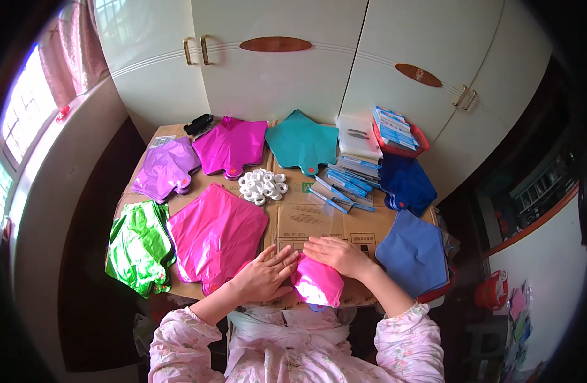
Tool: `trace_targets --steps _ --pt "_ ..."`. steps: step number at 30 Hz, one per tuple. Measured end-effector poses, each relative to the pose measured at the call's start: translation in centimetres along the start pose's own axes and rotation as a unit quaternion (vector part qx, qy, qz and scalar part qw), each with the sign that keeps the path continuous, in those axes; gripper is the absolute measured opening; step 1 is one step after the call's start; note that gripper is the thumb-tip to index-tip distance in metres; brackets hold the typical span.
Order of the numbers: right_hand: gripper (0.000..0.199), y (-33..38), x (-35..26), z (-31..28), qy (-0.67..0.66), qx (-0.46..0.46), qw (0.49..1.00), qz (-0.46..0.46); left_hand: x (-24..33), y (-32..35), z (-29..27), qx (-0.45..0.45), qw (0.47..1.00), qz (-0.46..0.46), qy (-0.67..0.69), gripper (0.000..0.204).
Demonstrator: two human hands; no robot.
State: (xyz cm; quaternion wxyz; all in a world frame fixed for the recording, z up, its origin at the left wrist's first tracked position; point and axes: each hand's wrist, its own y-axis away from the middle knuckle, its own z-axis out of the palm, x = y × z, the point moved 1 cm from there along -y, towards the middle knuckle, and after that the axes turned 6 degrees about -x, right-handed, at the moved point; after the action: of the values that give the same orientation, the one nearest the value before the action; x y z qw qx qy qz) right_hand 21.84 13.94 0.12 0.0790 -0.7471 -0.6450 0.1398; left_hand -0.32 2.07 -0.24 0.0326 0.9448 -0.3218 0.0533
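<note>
A shiny pink foil balloon (317, 283), folded small, lies at the near edge of the cardboard in front of me. My left hand (266, 276) rests beside its left edge, fingers stretched out and pointing inward. Over the top of the folded foil, my right hand (339, 255) lies flat with its fingers extended. Neither hand is gripping anything. Just left of my hands sits a stack of flat, star-shaped pink foil balloons (218, 236). Under the folded one's lower tip a bit of blue shows; what it is I cannot tell.
More flat foil balloons lie around: green (140, 246), lilac (165, 167), magenta (233, 143), teal (303, 140), dark blue (408, 182), dull blue (413, 249). White ribbon rolls (263, 186) are heaped mid-table. Blue-white packets (347, 182) and a red basket (418, 143) stand right, before cabinets (280, 83).
</note>
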Motion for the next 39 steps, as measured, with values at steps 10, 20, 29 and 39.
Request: trace_targets --steps 10,20,29,39 --pt "0.037 0.3 0.7 1.5 0.0 -0.066 0.997 -0.027 0.4 0.6 -0.2 -0.009 1.0 -0.005 -0.007 0.07" --pt "0.056 1.8 -3.1 -0.1 0.032 -0.184 0.982 0.008 1.7 1.3 -0.5 -0.004 1.0 -0.019 -0.006 0.086" --pt "0.064 3.4 -6.4 0.1 -0.017 -0.236 0.971 0.016 5.8 2.9 2.2 0.041 0.991 -0.021 -0.129 0.063" --pt "0.05 3.9 -6.3 -0.9 -0.241 -0.076 0.967 0.036 5.7 2.0 1.8 0.247 0.963 0.007 0.11 0.039"
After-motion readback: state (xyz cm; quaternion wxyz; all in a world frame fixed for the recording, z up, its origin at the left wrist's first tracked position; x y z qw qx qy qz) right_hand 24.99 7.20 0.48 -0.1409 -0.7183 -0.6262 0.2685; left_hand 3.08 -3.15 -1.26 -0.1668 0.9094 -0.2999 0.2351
